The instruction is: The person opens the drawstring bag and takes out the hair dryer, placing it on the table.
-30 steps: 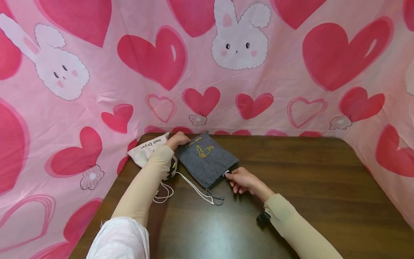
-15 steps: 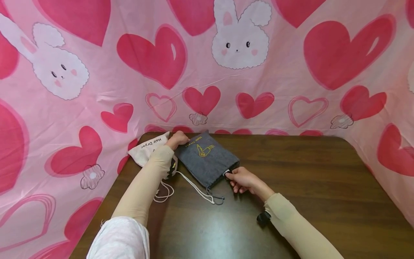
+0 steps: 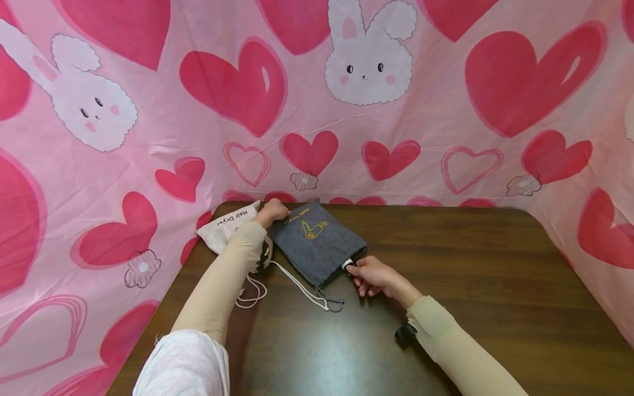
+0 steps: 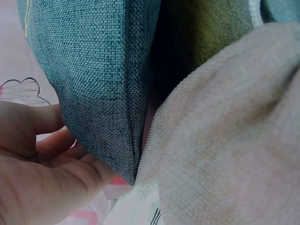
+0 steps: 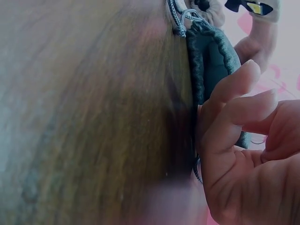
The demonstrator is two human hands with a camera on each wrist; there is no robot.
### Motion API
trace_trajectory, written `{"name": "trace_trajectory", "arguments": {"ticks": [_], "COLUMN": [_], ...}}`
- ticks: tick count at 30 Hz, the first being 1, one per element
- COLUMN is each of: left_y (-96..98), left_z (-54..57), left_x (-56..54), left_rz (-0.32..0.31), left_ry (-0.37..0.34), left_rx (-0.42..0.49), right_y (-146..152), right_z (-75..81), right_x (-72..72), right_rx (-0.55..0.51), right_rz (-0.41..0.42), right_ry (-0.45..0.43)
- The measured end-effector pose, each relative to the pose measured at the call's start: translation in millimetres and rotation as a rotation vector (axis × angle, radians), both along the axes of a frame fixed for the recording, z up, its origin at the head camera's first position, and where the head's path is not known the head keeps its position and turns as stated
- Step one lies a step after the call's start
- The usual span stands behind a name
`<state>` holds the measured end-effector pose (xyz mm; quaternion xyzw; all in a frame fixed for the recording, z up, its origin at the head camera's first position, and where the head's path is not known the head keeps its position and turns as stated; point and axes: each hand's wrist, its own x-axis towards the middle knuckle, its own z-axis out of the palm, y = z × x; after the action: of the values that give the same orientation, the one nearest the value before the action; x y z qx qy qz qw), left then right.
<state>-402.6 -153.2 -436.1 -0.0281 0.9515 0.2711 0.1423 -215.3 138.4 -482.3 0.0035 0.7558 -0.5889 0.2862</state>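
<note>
A dark grey drawstring bag (image 3: 317,247) with yellow "Hair Dryer" lettering and a dryer drawing lies at the back left of the table. My left hand (image 3: 272,213) grips its far left corner; in the left wrist view, that hand's thumb and fingers (image 4: 51,159) stand on either side of the cloth. At the bag's near right mouth my right hand (image 3: 376,275) pinches a small white thing (image 3: 348,264), its kind not clear. Curled fingers hide it in the right wrist view, where the gathered mouth (image 5: 211,61) gapes open.
Left of the grey bag, partly behind my left arm, lies a beige "Hair Dryer" bag (image 3: 223,228). Its white cord (image 3: 299,289) trails across the brown wooden table (image 3: 446,247) near a grey cord loop (image 3: 337,305). A pink heart-print cloth (image 3: 307,115) closes off the back and sides.
Slightly more of the white thing shows between my right fingers and the bag's mouth. Both hands and the bags have otherwise hardly moved.
</note>
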Motion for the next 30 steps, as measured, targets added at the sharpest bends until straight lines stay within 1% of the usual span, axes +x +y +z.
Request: {"name": "trace_trajectory", "arguments": {"ticks": [7,14,18,30], "left_y": [1.3,-3.3,-4.8,-5.1], "left_z": [1.8,1.2,0.3,4.3], "left_x": [0.8,3.0,2.7,3.3], "left_rz": [0.003,-0.007,-0.009,-0.009], "left_ry": [0.003,0.016,0.017,0.015], "left_rx": [0.0,0.023,0.019,0.008], "right_y": [4,7,8,13], "right_z": [-0.4,-0.1,0.3,2.5], "right_x": [3.2,7.2,10.5,16.1], "right_rx": [0.005,-0.011,-0.02,-0.011], "right_rz": [0.003,0.004,0.013,0.026], "right_ry": [-0.003,-0.013,-0.01,0.0]}}
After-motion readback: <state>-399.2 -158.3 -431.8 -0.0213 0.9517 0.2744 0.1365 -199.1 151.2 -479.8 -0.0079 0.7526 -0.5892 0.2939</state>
